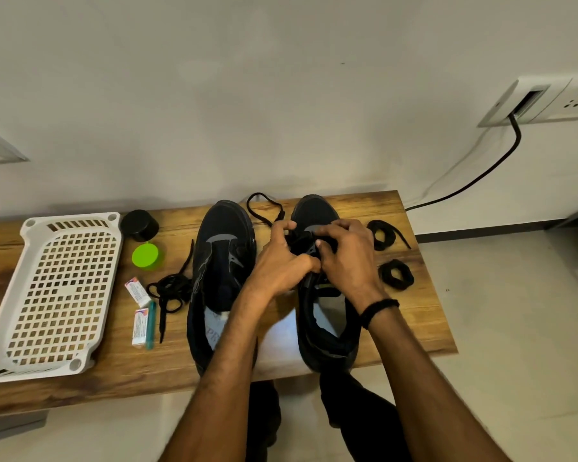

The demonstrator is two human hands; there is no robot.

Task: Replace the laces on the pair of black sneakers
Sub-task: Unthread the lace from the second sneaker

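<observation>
A wooden surface against a pale wall carries the left sneaker and right sneaker side by side, lengthwise, toes toward the wall. Over the right sneaker's eyelets, the left hand pinches a black lace that loops beyond it, and the right hand grips the shoe's upper with curled fingers.

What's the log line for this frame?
left hand, right hand: pinching lace at right sneaker | left sneaker: no lace visible | coiled laces: beside it
</observation>
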